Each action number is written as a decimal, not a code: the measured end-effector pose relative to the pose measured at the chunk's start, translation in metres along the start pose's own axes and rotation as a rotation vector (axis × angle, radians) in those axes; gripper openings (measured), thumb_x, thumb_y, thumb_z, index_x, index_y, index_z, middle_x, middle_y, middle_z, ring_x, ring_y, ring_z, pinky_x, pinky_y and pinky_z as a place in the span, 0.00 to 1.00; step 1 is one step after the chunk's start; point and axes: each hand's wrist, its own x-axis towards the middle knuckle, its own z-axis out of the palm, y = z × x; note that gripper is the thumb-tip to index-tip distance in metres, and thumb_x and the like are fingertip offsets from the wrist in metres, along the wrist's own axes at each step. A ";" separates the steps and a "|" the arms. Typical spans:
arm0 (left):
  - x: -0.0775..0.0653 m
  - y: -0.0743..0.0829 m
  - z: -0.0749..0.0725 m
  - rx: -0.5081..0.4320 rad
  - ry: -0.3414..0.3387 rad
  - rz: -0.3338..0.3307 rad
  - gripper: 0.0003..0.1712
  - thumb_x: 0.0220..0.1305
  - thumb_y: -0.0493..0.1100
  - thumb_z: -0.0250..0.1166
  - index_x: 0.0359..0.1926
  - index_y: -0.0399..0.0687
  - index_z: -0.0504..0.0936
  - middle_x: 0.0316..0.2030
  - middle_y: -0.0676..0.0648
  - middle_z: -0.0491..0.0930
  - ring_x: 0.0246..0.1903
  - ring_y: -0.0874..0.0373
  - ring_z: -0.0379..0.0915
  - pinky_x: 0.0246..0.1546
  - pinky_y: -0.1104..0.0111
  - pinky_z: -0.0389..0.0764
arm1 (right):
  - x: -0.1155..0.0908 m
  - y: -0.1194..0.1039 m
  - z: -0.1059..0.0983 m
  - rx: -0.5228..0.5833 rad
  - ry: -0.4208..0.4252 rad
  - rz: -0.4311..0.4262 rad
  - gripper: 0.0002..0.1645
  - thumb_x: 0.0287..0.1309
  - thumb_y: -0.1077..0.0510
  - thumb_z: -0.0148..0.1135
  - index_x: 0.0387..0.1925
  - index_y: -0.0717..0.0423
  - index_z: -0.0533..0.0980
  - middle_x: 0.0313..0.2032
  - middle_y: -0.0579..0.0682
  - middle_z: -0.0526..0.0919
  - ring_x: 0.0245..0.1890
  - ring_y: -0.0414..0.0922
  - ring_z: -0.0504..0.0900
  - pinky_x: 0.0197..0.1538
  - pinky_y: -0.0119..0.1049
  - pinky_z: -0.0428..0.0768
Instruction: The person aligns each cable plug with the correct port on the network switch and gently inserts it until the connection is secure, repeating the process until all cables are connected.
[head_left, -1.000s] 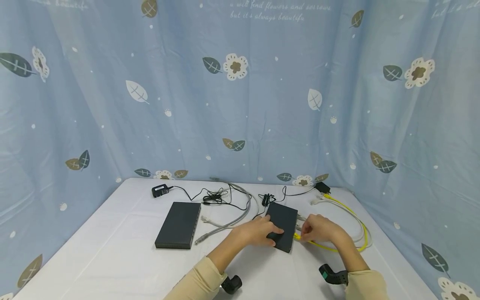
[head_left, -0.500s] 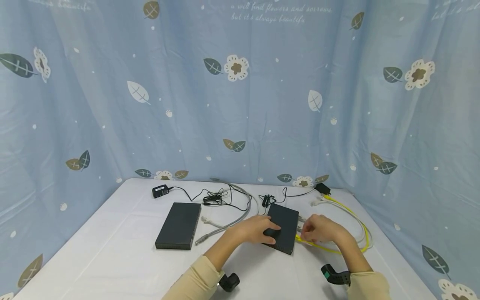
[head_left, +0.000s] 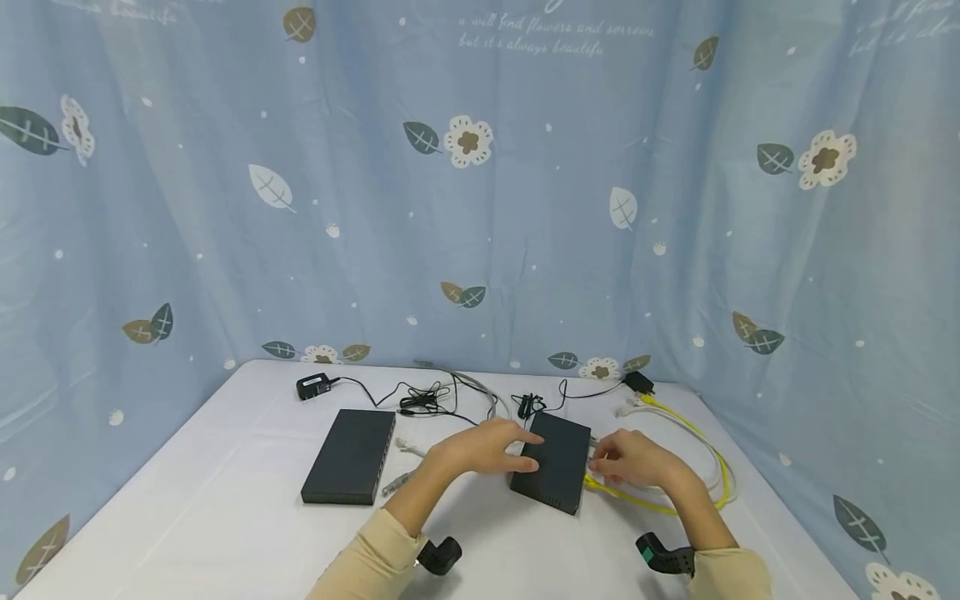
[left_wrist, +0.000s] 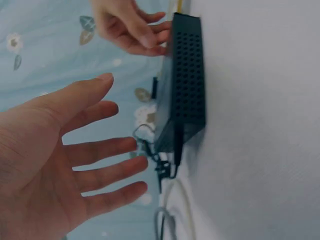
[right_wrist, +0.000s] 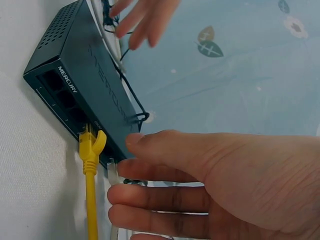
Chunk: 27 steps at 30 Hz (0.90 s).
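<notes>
A black Mercury network switch [head_left: 553, 460] lies on the table, right of centre. The yellow network cable's plug [right_wrist: 91, 147] sits in one of its front ports. Beside it, a white network cable [right_wrist: 113, 175] runs up to another port. My right hand [head_left: 633, 460] is next to the ports with its fingers loosely extended; in the right wrist view the thumb and forefinger are near the white plug. My left hand [left_wrist: 75, 155] is spread with nothing in it, at the switch's left side. A thin black power lead [left_wrist: 178, 145] enters the back of the switch.
A second black switch [head_left: 349, 457] lies to the left. Behind are two black power adapters, left [head_left: 313, 385] and right [head_left: 638, 382], with bundled leads. A grey cable [head_left: 397, 482] lies between the switches. The yellow cable [head_left: 697, 429] loops at the right. A blue curtain [head_left: 480, 208] hangs behind.
My left hand has drawn back leftward off the switch top. My right hand has moved from the yellow plug toward the white cables beside it, its fingers loosened.
</notes>
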 end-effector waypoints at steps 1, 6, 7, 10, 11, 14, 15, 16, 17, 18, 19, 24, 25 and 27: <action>-0.001 -0.001 -0.003 -0.005 0.007 0.009 0.28 0.70 0.55 0.59 0.66 0.50 0.75 0.61 0.50 0.79 0.61 0.57 0.75 0.62 0.62 0.74 | -0.001 0.000 -0.001 -0.002 0.007 -0.014 0.10 0.63 0.53 0.63 0.34 0.56 0.83 0.22 0.52 0.83 0.21 0.39 0.75 0.25 0.31 0.72; -0.009 -0.004 -0.021 -0.032 0.064 -0.014 0.28 0.70 0.56 0.58 0.66 0.52 0.74 0.60 0.51 0.79 0.57 0.59 0.77 0.62 0.60 0.74 | -0.002 0.000 -0.003 -0.003 0.021 -0.047 0.10 0.65 0.54 0.62 0.36 0.58 0.83 0.22 0.54 0.83 0.19 0.37 0.72 0.23 0.30 0.70; -0.011 -0.005 -0.025 -0.042 0.079 -0.023 0.28 0.70 0.56 0.58 0.66 0.53 0.74 0.60 0.52 0.79 0.55 0.60 0.78 0.60 0.61 0.75 | -0.001 0.001 -0.003 -0.001 0.021 -0.047 0.10 0.65 0.54 0.62 0.36 0.58 0.83 0.22 0.54 0.83 0.19 0.37 0.73 0.23 0.30 0.70; -0.019 -0.008 -0.035 -0.054 0.121 -0.050 0.27 0.70 0.56 0.58 0.66 0.54 0.75 0.59 0.54 0.79 0.52 0.63 0.77 0.55 0.64 0.78 | 0.000 0.002 -0.002 0.002 0.026 -0.039 0.10 0.64 0.54 0.62 0.35 0.57 0.83 0.21 0.53 0.82 0.20 0.38 0.73 0.23 0.30 0.70; -0.022 -0.009 -0.038 -0.046 0.133 -0.048 0.27 0.70 0.56 0.59 0.66 0.54 0.75 0.59 0.53 0.79 0.53 0.62 0.77 0.55 0.64 0.78 | 0.000 0.003 -0.002 0.004 0.028 -0.038 0.10 0.64 0.55 0.62 0.35 0.57 0.83 0.22 0.53 0.83 0.20 0.40 0.74 0.23 0.30 0.71; -0.033 -0.016 -0.043 -0.020 0.152 -0.061 0.26 0.70 0.56 0.58 0.66 0.54 0.75 0.60 0.53 0.79 0.54 0.59 0.77 0.55 0.62 0.78 | 0.000 0.003 -0.002 0.004 0.031 -0.038 0.10 0.64 0.55 0.62 0.35 0.58 0.82 0.22 0.52 0.83 0.21 0.43 0.76 0.23 0.31 0.71; -0.037 -0.019 -0.044 -0.010 0.157 -0.066 0.26 0.70 0.56 0.58 0.66 0.54 0.75 0.60 0.52 0.79 0.54 0.58 0.77 0.56 0.61 0.78 | -0.001 0.003 -0.003 0.002 0.031 -0.038 0.10 0.65 0.55 0.62 0.35 0.58 0.82 0.22 0.53 0.83 0.21 0.44 0.77 0.24 0.31 0.71; -0.042 -0.021 -0.045 -0.001 0.162 -0.075 0.26 0.70 0.56 0.58 0.65 0.54 0.75 0.60 0.52 0.79 0.57 0.57 0.76 0.58 0.60 0.77 | -0.001 0.002 -0.003 0.000 0.029 -0.040 0.10 0.65 0.55 0.62 0.36 0.58 0.82 0.23 0.53 0.83 0.21 0.44 0.77 0.24 0.31 0.71; -0.047 -0.025 -0.045 0.007 0.171 -0.076 0.26 0.70 0.56 0.58 0.65 0.53 0.76 0.60 0.52 0.79 0.59 0.56 0.75 0.59 0.59 0.76 | -0.001 0.002 -0.003 -0.002 0.026 -0.043 0.10 0.65 0.54 0.62 0.36 0.58 0.82 0.23 0.53 0.83 0.21 0.42 0.76 0.24 0.31 0.71; -0.052 -0.029 -0.045 0.011 0.178 -0.087 0.26 0.70 0.56 0.59 0.65 0.54 0.76 0.60 0.52 0.79 0.59 0.55 0.75 0.59 0.59 0.76 | -0.001 0.002 -0.004 -0.002 0.023 -0.044 0.11 0.65 0.54 0.61 0.36 0.58 0.82 0.22 0.54 0.83 0.21 0.41 0.75 0.24 0.30 0.71; -0.058 -0.033 -0.045 0.020 0.188 -0.090 0.25 0.70 0.55 0.59 0.64 0.54 0.76 0.60 0.52 0.79 0.59 0.55 0.75 0.59 0.58 0.76 | -0.001 0.002 -0.004 -0.001 0.021 -0.048 0.11 0.65 0.54 0.61 0.36 0.58 0.82 0.22 0.54 0.82 0.20 0.39 0.74 0.24 0.30 0.70; -0.089 -0.053 -0.044 0.054 0.227 -0.126 0.24 0.69 0.53 0.61 0.62 0.51 0.79 0.58 0.49 0.80 0.60 0.51 0.75 0.60 0.54 0.75 | 0.000 0.002 -0.005 -0.005 0.029 -0.069 0.11 0.65 0.55 0.61 0.36 0.59 0.82 0.23 0.54 0.83 0.21 0.41 0.76 0.24 0.30 0.71; -0.094 -0.056 -0.044 0.058 0.228 -0.137 0.24 0.69 0.53 0.60 0.62 0.50 0.78 0.58 0.48 0.80 0.60 0.50 0.75 0.60 0.53 0.75 | 0.000 0.002 -0.004 -0.004 0.032 -0.071 0.11 0.65 0.55 0.61 0.36 0.59 0.82 0.23 0.54 0.83 0.22 0.43 0.78 0.24 0.30 0.72; -0.105 -0.062 -0.045 0.068 0.232 -0.152 0.24 0.69 0.53 0.61 0.62 0.50 0.78 0.59 0.47 0.80 0.61 0.48 0.74 0.61 0.52 0.74 | 0.001 0.003 -0.003 -0.001 0.032 -0.071 0.11 0.65 0.56 0.62 0.36 0.60 0.82 0.23 0.53 0.83 0.23 0.45 0.79 0.24 0.31 0.72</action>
